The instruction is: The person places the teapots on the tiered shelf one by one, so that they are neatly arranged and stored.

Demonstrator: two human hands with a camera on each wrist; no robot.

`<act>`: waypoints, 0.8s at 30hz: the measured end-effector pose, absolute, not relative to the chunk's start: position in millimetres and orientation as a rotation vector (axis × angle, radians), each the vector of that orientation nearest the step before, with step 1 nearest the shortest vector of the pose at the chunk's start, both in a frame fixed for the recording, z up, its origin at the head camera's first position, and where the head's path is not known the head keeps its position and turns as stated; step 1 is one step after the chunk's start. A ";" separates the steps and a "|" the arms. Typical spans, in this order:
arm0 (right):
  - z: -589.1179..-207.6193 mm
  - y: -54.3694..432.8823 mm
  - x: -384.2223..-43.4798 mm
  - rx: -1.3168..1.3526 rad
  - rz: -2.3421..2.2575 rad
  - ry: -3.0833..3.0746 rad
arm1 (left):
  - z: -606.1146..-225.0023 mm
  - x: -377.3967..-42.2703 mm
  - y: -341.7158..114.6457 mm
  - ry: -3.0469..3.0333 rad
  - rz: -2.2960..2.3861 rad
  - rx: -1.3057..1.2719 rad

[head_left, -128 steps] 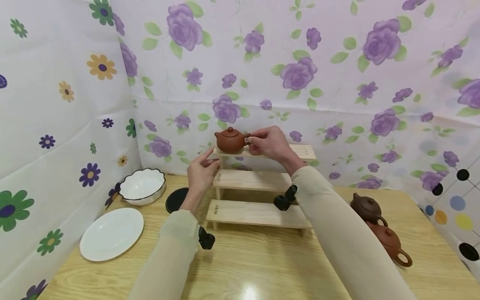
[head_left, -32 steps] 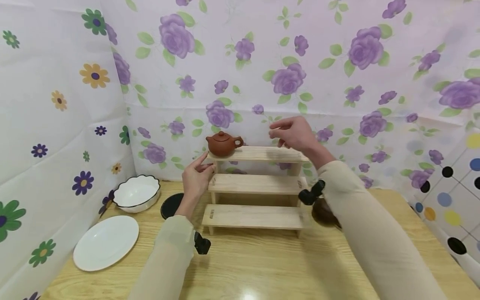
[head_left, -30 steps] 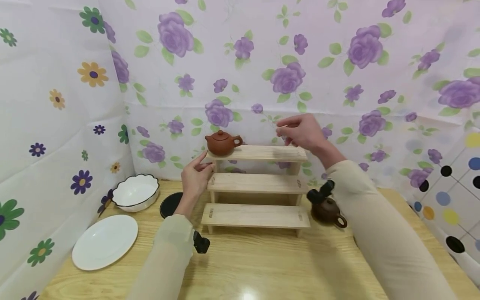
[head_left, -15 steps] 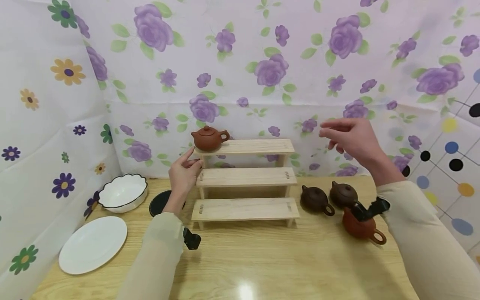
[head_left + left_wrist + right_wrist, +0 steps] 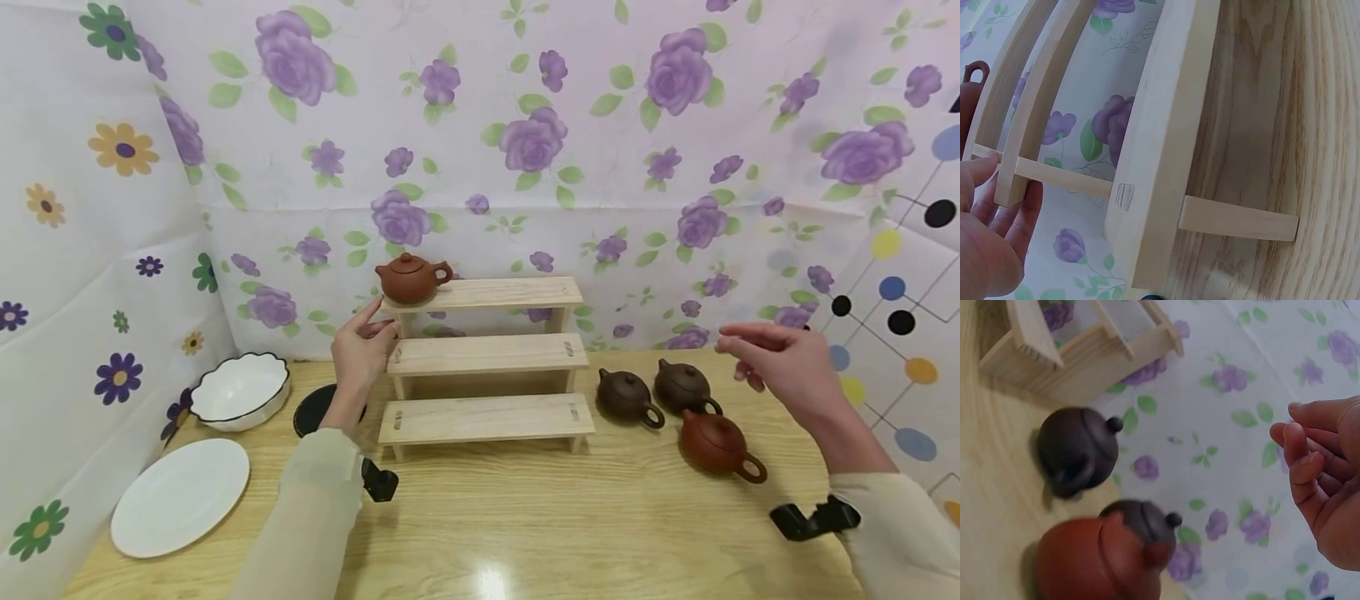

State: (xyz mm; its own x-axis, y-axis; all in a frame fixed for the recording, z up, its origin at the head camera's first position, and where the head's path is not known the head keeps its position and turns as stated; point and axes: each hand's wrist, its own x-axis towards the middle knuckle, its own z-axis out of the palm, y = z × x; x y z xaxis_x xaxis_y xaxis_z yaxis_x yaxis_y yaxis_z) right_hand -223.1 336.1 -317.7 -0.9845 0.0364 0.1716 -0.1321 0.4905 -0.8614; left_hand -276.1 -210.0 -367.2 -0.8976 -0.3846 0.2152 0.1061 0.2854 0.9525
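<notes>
A three-tier wooden shelf (image 5: pixel 487 354) stands on the table, with a reddish-brown teapot (image 5: pixel 408 279) at the left end of its top board. My left hand (image 5: pixel 362 352) grips the shelf's left side; the left wrist view has the fingers and thumb around a board end (image 5: pixel 1013 187). My right hand (image 5: pixel 787 367) hovers at the right, fingers loosely curled and holding nothing. Below and left of it sit a red teapot (image 5: pixel 716 442) and two dark brown teapots, one (image 5: pixel 626 396) beside the shelf and another (image 5: pixel 682 386) behind the red one.
A white scalloped bowl (image 5: pixel 240 392) with a dark rim and a white plate (image 5: pixel 180 497) lie on the left. A black round object (image 5: pixel 311 408) is partly hidden behind the left forearm. Floral cloth (image 5: pixel 480 125) hangs behind the table.
My right hand has let go of the teapot's handle on the top board and moved right and down, toward the other teapots. The left hand stays on the shelf. The head view has shifted right.
</notes>
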 end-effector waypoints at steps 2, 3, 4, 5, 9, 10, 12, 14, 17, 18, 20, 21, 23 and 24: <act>-329.1 346.5 -213.8 0.058 1.484 -2.582 | -368.0 -276.3 -210.0 -2.160 -1.646 0.248; -334.5 351.5 -209.5 0.037 1.474 -2.591 | -368.3 -276.5 -210.1 -2.161 -1.642 0.247; -339.9 356.3 -205.6 0.016 1.469 -2.596 | -368.5 -276.6 -210.2 -2.162 -1.640 0.246; -345.4 361.2 -202.1 0.000 1.466 -2.599 | -368.6 -276.7 -210.2 -2.163 -1.640 0.245; -365.4 380.3 -190.2 -0.054 1.503 -2.598 | -368.1 -276.6 -209.7 -2.154 -1.647 0.243; -369.8 384.8 -187.7 -0.065 1.518 -2.594 | -367.6 -276.5 -209.2 -2.152 -1.650 0.244; -377.9 392.7 -182.7 -0.087 1.543 -2.590 | -366.7 -276.5 -208.2 -2.151 -1.653 0.245; -385.2 398.9 -178.4 -0.111 1.563 -2.581 | -366.3 -276.8 -207.5 -2.152 -1.650 0.248; -395.4 405.5 -173.2 -0.148 1.585 -2.563 | -365.9 -277.1 -206.9 -2.153 -1.650 0.250; -398.6 407.2 -171.5 -0.164 1.596 -2.558 | -366.0 -277.1 -206.9 -2.150 -1.652 0.252; -404.6 410.0 -168.6 -0.189 1.612 -2.560 | -366.0 -276.6 -206.9 -2.149 -1.656 0.255; -407.3 411.1 -167.1 -0.199 1.626 -2.561 | -366.2 -276.4 -207.0 -2.148 -1.657 0.256; -412.1 412.2 -164.7 -0.208 1.653 -2.559 | -366.6 -275.7 -207.4 -2.149 -1.657 0.259; -414.0 412.4 -163.7 -0.205 1.664 -2.556 | -366.8 -275.4 -207.6 -2.150 -1.655 0.260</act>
State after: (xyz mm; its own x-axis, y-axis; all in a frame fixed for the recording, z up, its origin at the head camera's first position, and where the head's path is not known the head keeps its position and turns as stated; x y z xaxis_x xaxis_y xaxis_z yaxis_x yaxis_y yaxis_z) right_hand -163.7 412.4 -414.0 -0.9875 0.1579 -0.0026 0.0663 0.3995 -0.9144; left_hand -275.4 -207.6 -366.8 -0.8972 -0.3895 0.2081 0.1016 0.2766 0.9556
